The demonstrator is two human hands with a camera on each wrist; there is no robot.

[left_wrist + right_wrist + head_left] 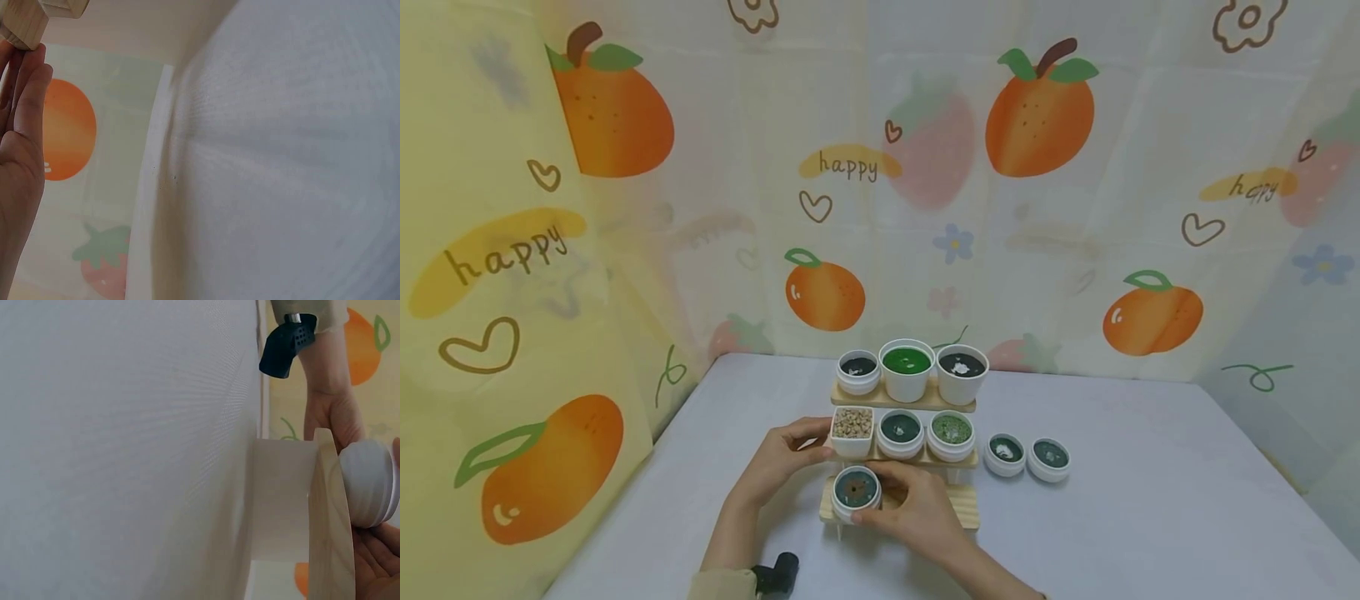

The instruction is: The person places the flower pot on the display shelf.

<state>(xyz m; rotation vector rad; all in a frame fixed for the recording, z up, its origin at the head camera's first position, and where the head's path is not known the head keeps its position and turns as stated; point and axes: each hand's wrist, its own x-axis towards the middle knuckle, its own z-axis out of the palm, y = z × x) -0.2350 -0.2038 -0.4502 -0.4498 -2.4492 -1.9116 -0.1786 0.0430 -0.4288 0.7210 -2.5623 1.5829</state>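
A small round white pot (pixel 856 490) with a dark blue-green surface and a brown mark stands at the left end of the lowest shelf of a tiered wooden stand (pixel 964 507). My right hand (pixel 921 508) grips this pot from the right, thumb at its front and fingers behind. My left hand (pixel 786 457) is at the left end of the middle shelf, beside a square white cup (pixel 852 427) of beige grains. In the left wrist view its straight fingers (pixel 30 94) reach the shelf's wooden end (pixel 25 25).
Beside the grain cup sit a dark green pot (pixel 901 432) and a speckled green pot (pixel 952 432). The top shelf bears three white pots, the middle one bright green (pixel 907 367). Two round pots, one here (pixel 1004 454), stand on the table right of the stand.
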